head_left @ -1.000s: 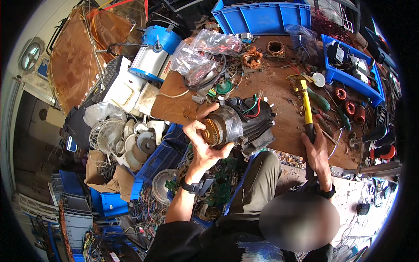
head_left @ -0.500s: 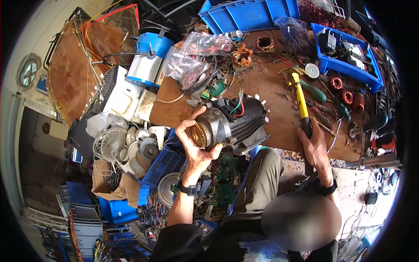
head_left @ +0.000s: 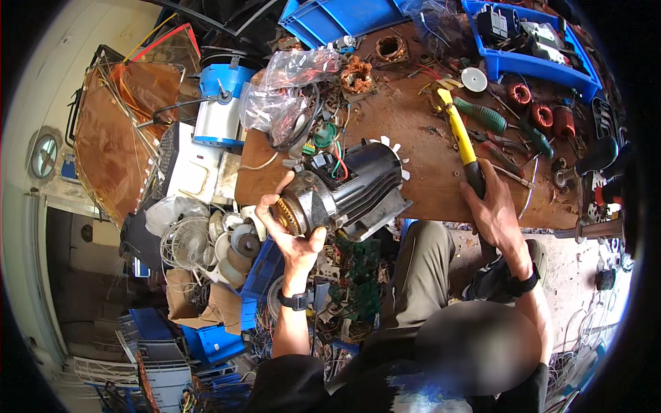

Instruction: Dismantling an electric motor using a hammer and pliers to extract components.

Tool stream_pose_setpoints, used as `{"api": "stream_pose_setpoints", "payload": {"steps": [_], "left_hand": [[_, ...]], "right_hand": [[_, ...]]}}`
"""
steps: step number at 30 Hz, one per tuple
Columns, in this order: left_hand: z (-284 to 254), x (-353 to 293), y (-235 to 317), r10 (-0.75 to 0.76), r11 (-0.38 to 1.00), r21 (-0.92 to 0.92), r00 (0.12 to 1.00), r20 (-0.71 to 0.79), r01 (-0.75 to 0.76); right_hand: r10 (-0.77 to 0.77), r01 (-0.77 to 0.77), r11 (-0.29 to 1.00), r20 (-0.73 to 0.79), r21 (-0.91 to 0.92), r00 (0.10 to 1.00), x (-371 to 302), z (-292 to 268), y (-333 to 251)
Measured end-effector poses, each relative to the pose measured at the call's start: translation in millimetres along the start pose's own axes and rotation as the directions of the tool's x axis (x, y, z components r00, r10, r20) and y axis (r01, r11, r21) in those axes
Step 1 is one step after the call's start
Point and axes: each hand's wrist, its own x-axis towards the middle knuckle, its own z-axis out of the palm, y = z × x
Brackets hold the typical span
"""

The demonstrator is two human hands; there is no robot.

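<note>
My left hand (head_left: 292,244) is wrapped round the near-left end of a black electric motor (head_left: 365,182), with its thumb below and fingers spread over the rim. A copper-coloured toothed ring (head_left: 286,215) shows at that end, beside my palm. The motor has a finned body, a white fan at its far end, and red and green wires (head_left: 339,165) coming out of an opened box on top. It rests tilted at the workbench's front edge. My right hand (head_left: 497,217) is closed round the black grip of a yellow-handled hammer (head_left: 460,131), whose head points away over the bench.
On the brown workbench (head_left: 406,110) lie a green screwdriver (head_left: 482,113), pliers, copper coils (head_left: 542,115) and a white disc (head_left: 474,79). Blue crates (head_left: 544,65) stand at the back. Plastic bags (head_left: 275,103) and a blue-and-silver canister (head_left: 220,103) sit left. Scrap fills the floor below.
The whole view has shifted, with the bench sliding up and left in the picture. The motor has rolled slightly, its wires now further left. Both hands keep their holds.
</note>
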Motion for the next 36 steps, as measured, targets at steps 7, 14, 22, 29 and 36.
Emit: {"api": "stream_pose_setpoints", "payload": {"steps": [7, 14, 22, 29, 36], "left_hand": [[-4, 0, -5, -0.022, 0.999, 0.026, 0.999, -0.048, 0.024], [-21, -5, -19, -0.116, 0.991, 0.059, 0.99, -0.08, 0.121], [-19, -11, -25, -0.252, 0.968, -0.067, 0.946, -0.204, 0.243], [-10, 3, -16, -0.112, 0.994, -0.013, 0.988, -0.104, 0.112], [0, 16, 3, 0.04, 0.999, 0.011, 0.998, 0.047, -0.041]], "right_hand": [[-0.019, 0.019, 0.999, -0.013, 0.029, 1.0, 0, 1, 4], [-0.054, 0.056, 0.998, -0.048, 0.042, 0.997, -1, 2, 2], [-0.014, 0.014, 1.0, -0.021, 0.027, 1.0, -1, 2, -2], [-0.016, 0.015, 1.0, -0.04, -0.009, 0.999, -1, 4, 2], [-0.075, 0.074, 0.997, -0.041, -0.03, 0.996, 0, 5, 7]]}}
